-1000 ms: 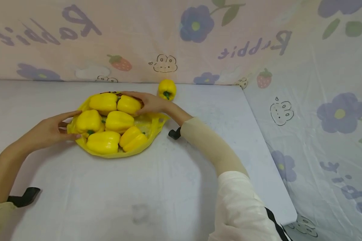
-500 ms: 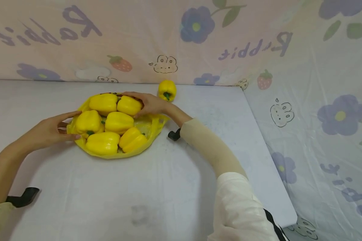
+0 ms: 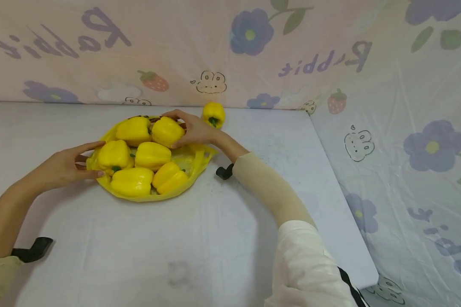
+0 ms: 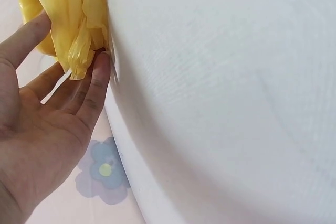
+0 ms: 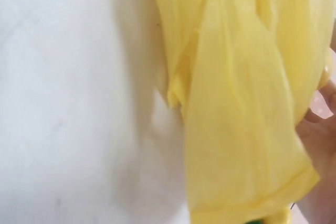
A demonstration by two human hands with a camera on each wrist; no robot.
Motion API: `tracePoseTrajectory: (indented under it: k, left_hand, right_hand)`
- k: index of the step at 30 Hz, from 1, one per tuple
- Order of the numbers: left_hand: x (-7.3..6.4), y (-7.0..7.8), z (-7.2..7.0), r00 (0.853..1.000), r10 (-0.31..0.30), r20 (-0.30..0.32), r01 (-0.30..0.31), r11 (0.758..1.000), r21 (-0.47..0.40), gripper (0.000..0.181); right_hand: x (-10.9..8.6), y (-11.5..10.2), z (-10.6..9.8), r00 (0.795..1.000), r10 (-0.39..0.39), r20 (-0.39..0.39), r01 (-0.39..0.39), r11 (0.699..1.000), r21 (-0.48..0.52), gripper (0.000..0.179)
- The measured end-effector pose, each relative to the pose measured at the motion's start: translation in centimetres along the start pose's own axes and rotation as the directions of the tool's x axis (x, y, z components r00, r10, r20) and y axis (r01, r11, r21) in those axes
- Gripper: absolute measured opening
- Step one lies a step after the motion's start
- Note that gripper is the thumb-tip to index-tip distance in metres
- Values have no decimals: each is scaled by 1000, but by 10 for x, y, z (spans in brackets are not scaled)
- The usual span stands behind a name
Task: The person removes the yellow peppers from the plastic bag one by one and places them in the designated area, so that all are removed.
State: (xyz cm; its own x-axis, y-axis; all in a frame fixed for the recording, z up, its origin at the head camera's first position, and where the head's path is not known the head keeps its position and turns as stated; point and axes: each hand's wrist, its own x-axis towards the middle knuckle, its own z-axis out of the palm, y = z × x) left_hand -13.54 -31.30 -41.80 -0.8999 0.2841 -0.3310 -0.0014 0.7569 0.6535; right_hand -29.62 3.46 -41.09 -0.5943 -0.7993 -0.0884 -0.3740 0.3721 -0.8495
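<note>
In the head view, several yellow bell peppers sit in a spread-open yellow plastic bag (image 3: 197,164). My right hand (image 3: 198,130) holds the bell pepper (image 3: 167,131) at the bag's far right side, with the thumb on its near side and the fingers reaching round behind. At the left, my left hand (image 3: 67,165) rests against the bag's side. The left wrist view shows its thumb and nearly straight fingers touching the gathered yellow plastic (image 4: 73,17). In the right wrist view, a hanging fold of the bag (image 5: 239,114) covers most of the work.
Another yellow bell pepper (image 3: 213,114) stands outside the bag, near the far edge of the white table (image 3: 223,238). Behind the table hangs a printed cloth (image 3: 169,47) with flowers and rabbits. Black wrist mounts (image 3: 33,250) stick out beside the forearms.
My right hand has shifted slightly up and right, and the bell pepper in it has tilted and risen a little. The left hand stays in place at the bag.
</note>
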Motion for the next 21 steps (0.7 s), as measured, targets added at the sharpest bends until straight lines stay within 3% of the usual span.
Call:
tracePoseTrajectory:
  k: [11,21]
  left_hand:
    - [0,1,-3,1000,-3,4,3,1000,8,94]
    - [2,1,-2,1000,-3,16,3,1000,5,95]
  right_hand:
    - [-8,-7,-13,991,-30,-130,35,999,37,90]
    - [-18,-11,-29,979,-33,-203,41,999,33,93]
